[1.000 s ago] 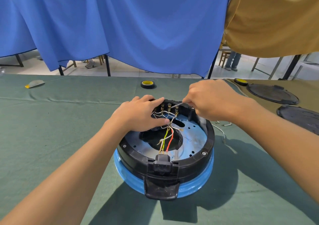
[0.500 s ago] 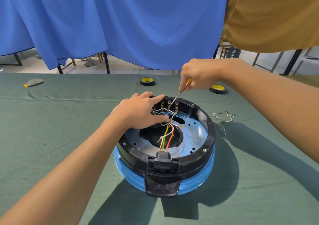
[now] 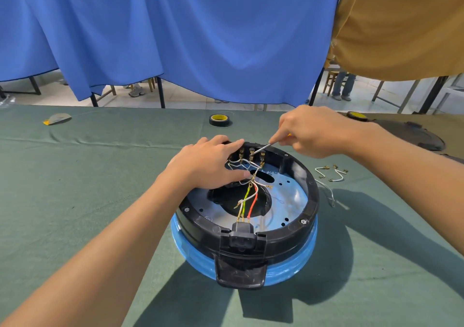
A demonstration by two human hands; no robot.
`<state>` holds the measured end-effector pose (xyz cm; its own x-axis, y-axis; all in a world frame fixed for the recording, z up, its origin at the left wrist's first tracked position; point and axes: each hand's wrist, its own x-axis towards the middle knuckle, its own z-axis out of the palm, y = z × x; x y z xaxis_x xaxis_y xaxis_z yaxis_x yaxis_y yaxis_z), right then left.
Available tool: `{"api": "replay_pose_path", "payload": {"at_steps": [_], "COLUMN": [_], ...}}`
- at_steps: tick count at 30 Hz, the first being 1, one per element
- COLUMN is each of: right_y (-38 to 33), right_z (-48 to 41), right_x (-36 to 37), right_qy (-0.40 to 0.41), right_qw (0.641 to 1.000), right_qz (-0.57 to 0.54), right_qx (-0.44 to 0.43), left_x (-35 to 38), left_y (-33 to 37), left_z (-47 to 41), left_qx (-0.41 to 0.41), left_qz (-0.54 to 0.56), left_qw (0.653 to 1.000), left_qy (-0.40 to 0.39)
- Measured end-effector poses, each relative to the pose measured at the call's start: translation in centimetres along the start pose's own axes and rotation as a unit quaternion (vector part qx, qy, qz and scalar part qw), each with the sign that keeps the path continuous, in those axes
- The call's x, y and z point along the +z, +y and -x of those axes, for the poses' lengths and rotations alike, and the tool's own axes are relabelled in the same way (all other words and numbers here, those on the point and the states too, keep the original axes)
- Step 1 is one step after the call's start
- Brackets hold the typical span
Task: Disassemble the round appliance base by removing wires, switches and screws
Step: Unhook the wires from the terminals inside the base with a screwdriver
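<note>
Presently my right grip [image 3: 319,130] is clamped round the handle of a screwdriver [image 3: 261,148]. Its thin metal shaft slants down to the left, and the tip meets the row of brass terminals [image 3: 251,154] on the far wall of the round appliance base [image 3: 311,196]. My left grip [image 3: 213,161] lies flat, fingers straight, pressing on the far left rim with the thumb beside the white wires [image 3: 238,164]. The base sits on the green worktop [image 3: 75,188] just in front of me. Its power socket [image 3: 242,233] faces me, with a red wire [image 3: 253,202] and a green-yellow wire [image 3: 247,193] running into it.

I judge the step in hand to be prising a connector off its terminal. Whether the tip is already under the connector I cannot tell. To do it well I would set the tip low against the brass and lever gently rather than stab. The flat hand should bear down so the base does not rock on its blue lower part. The thumb lies near the line of the tip, so a slip could catch it.

Loose wires [image 3: 329,173] lie on the cloth near the base's right side, and black lids [image 3: 414,138] sit farther right, so a wide swing that way is cramped. A tape roll [image 3: 219,120] stands beyond the base near the far edge, under the blue curtain [image 3: 175,38]. The left half of the worktop gives the most room. Screws [image 3: 303,221] are seated in the black rim.
</note>
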<state>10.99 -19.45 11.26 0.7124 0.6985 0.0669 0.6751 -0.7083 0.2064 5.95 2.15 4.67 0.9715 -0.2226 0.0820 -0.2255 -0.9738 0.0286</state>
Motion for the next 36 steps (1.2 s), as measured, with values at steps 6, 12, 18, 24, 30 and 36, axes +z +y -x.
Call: {"api": "replay_pose_path", "payload": {"at_steps": [6,12,18,24,30,36], "right_y": [0.7,1.3,0.8,-1.0,-2.0,-2.8], "right_z": [-2.3,-3.3,-0.9,1.4,1.0,0.6], "right_x": [-1.6,-1.8,-0.7,1.2,1.5,1.1], "right_qy": [-0.07,-0.084,-0.036,0.058,0.107,0.11], "right_qw": [0.997,0.995,0.998,0.998,0.992,0.986], "right_qz": [-0.025,-0.05,-0.048,-0.026,0.068,0.124], "right_qx": [-0.001,-0.018,-0.003,-0.013,-0.004,-0.022], "left_x": [-0.1,-0.3,-0.1,-0.1,-0.3,-0.2], "left_y": [0.1,0.0,-0.2,-0.4,-0.3,-0.3], "left_z": [0.1,0.0,0.0,0.2,0.2,0.4], "left_qx": [-0.001,0.0,-0.005,-0.038,-0.037,-0.038], "left_qz": [-0.002,0.002,0.025,0.071,0.078,0.072], "left_qw": [1.0,1.0,1.0,0.996,0.996,0.997], "left_qy": [-0.004,-0.004,0.007,0.028,0.023,0.019]}}
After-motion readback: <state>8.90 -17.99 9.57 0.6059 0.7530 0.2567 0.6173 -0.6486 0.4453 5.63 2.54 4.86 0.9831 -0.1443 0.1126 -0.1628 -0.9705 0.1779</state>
